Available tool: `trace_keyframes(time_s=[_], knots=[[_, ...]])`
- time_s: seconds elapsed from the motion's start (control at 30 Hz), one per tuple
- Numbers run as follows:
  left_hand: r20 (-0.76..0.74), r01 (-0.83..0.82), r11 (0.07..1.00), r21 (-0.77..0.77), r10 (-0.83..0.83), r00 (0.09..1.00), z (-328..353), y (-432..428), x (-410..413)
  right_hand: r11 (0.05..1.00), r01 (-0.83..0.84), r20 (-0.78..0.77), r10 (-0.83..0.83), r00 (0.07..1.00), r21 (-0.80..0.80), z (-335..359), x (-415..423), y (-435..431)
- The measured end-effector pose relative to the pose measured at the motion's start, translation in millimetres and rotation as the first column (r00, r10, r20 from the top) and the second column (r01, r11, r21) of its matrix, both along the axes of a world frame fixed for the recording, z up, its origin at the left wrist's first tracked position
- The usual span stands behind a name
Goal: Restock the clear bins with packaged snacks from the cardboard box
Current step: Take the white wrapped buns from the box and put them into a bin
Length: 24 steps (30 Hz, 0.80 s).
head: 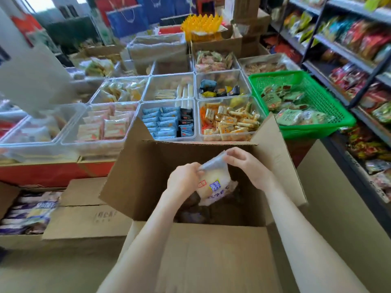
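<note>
Head view: left hand (184, 178) and right hand (251, 168) pinch a clear plastic snack bag (213, 182) between raised flaps of a brown cardboard box (169, 157). Clear plastic bins (167, 101) crowd just beyond.

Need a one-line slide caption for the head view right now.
Left hand and right hand pinch a pale snack packet over the open cardboard box, clear bins beyond.

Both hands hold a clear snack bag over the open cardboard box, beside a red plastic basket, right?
No: the head view shows the plastic mesh basket is green. The left hand and right hand hold the clear snack bag over the open brown cardboard box.
</note>
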<state>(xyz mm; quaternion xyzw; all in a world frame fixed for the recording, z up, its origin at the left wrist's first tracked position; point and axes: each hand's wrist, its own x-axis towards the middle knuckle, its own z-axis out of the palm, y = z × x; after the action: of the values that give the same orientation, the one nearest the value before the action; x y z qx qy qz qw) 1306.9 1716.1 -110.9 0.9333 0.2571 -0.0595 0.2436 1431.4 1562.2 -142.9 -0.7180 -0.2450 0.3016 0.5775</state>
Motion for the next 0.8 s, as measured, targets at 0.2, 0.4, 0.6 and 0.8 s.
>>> trace_keyframes(time_s=[0.2, 0.4, 0.6, 0.8], knots=[[0.166, 0.078, 0.969, -0.233, -0.039, 0.985, 61, 41, -38, 0.980, -0.104, -0.164, 0.132, 0.978, 0.169, 52, -48, 28], [0.308, 0.020, 0.846, -0.533, 0.172, 0.936, 101, 102, -85, 0.987, 0.017, -0.036, -0.011, 0.999, 0.162, 99, -103, 92], [0.469, 0.181, 0.734, -0.655, 0.206, 0.859, 122, 172, -157, 0.921, 0.175, -0.173, -0.121, 0.977, 0.348, 143, -171, 177], [0.516, 0.167, 0.697, -0.697, 0.327, 0.792, 122, 248, -191, 0.918, 0.142, -0.256, -0.046, 0.965, 0.371, 157, -218, 269]])
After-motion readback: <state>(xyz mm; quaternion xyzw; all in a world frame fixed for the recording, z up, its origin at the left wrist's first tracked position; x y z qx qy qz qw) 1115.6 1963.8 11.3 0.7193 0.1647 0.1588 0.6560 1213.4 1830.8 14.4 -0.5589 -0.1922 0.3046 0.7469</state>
